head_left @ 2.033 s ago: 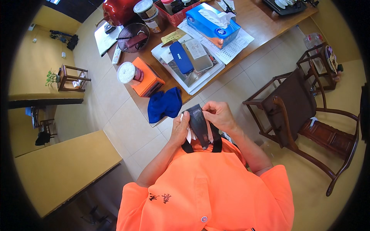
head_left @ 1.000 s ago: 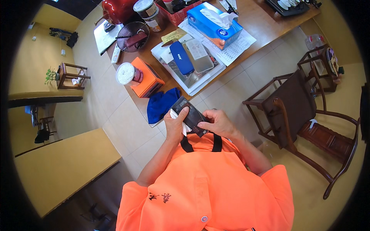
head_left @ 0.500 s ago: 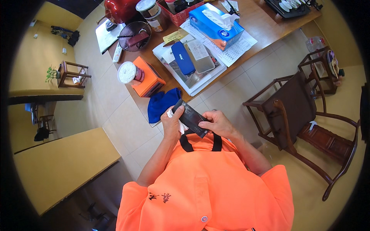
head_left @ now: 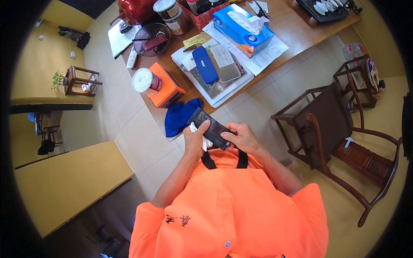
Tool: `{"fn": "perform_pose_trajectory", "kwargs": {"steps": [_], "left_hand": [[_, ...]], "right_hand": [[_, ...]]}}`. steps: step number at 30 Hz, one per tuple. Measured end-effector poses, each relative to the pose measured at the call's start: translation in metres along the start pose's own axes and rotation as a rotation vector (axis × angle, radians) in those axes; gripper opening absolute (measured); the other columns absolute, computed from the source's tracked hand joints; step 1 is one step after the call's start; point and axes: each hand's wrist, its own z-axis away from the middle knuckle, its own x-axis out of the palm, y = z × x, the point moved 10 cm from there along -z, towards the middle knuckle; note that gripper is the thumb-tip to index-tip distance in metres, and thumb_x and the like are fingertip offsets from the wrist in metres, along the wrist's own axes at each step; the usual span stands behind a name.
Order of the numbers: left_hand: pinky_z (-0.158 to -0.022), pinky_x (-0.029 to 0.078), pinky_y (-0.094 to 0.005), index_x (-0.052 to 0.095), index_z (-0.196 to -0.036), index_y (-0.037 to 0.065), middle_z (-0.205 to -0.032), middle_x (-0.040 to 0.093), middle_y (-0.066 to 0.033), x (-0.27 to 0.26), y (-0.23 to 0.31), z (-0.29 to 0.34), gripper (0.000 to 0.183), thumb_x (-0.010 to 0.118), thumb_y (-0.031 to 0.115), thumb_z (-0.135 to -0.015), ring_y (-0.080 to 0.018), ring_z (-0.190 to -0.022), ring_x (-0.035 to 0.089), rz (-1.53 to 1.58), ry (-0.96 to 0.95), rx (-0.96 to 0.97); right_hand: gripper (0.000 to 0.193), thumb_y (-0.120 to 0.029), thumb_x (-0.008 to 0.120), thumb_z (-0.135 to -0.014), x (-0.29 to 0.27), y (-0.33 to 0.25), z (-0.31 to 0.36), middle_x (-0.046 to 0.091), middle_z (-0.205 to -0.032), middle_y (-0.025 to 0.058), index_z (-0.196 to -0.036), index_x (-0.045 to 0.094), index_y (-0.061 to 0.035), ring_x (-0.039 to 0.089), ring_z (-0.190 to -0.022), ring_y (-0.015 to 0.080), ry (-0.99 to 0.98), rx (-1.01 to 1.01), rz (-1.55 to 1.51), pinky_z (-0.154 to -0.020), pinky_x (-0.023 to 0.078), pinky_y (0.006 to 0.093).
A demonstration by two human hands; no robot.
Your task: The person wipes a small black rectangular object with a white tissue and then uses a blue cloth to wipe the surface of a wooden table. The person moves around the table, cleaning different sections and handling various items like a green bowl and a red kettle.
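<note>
Both hands grip a flat, shiny black rectangular packet [head_left: 214, 130] in front of my chest. My left hand [head_left: 193, 141] is closed on its left end, thumb on top, with a crumpled white tissue [head_left: 207, 142] also held beneath. My right hand [head_left: 243, 136] pinches the packet's right end between thumb and fingers. Exactly what kind of packet it is, I cannot tell. Just beyond my left hand, a dark blue cloth [head_left: 180, 117] lies at the table corner.
On the wooden table [head_left: 297, 36] are an orange box [head_left: 167, 95], a tub of cotton swabs [head_left: 145, 81], a blue case [head_left: 204, 64] on stacked papers, a blue tissue box [head_left: 243, 32] and a mesh basket [head_left: 150, 41]. A wooden chair [head_left: 320, 120] stands to the right.
The packet's upper left end has shifted slightly left, and my left thumb lies a little further along it. Both hands keep hold; the view has barely moved.
</note>
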Motion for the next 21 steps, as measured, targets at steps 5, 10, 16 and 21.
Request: {"fn": "perform_pose_trajectory", "kwargs": {"steps": [5,10,16,21], "left_hand": [[-0.040,0.047,-0.0244,0.062,-0.090,0.004,-0.077,0.066,-0.0059,-0.009,-0.002,-0.006,0.015,0.069,0.014,-0.082,-0.0142,-0.055,0.063,0.035,0.061,0.011],[-0.031,0.044,-0.0238,0.061,-0.092,0.004,-0.074,0.066,-0.0071,-0.013,-0.007,-0.007,0.018,0.067,0.018,-0.084,-0.0153,-0.049,0.062,0.062,0.061,-0.008],[-0.030,0.043,-0.0233,0.061,-0.091,0.003,-0.073,0.066,-0.0072,-0.010,-0.007,-0.006,0.018,0.066,0.020,-0.085,-0.0149,-0.047,0.061,0.072,0.061,0.004],[-0.030,0.043,-0.0227,0.060,-0.092,0.003,-0.074,0.066,-0.0074,-0.009,-0.009,-0.005,0.020,0.066,0.021,-0.085,-0.0142,-0.048,0.060,0.055,0.052,0.008]], "right_hand": [[0.030,-0.025,0.052,-0.096,-0.005,-0.001,0.005,0.063,-0.076,0.0055,-0.104,0.058,0.0030,0.061,-0.060,0.0095,0.056,-0.008,-0.168,-0.051,0.047,0.0209],[0.032,-0.025,0.054,-0.096,-0.014,0.008,0.010,0.064,-0.082,0.0083,-0.106,0.057,0.0051,0.064,-0.065,0.0123,0.041,0.002,-0.260,-0.055,0.049,0.0226],[0.028,-0.010,0.062,-0.089,-0.004,-0.001,0.014,0.064,-0.079,0.0075,-0.112,0.056,0.0063,0.064,-0.066,0.0122,0.029,-0.039,-0.097,-0.057,0.050,0.0227],[0.026,-0.005,0.060,-0.089,-0.003,0.005,0.013,0.064,-0.078,0.0078,-0.112,0.055,0.0068,0.063,-0.065,0.0125,0.011,-0.028,-0.154,-0.056,0.051,0.0233]]}}
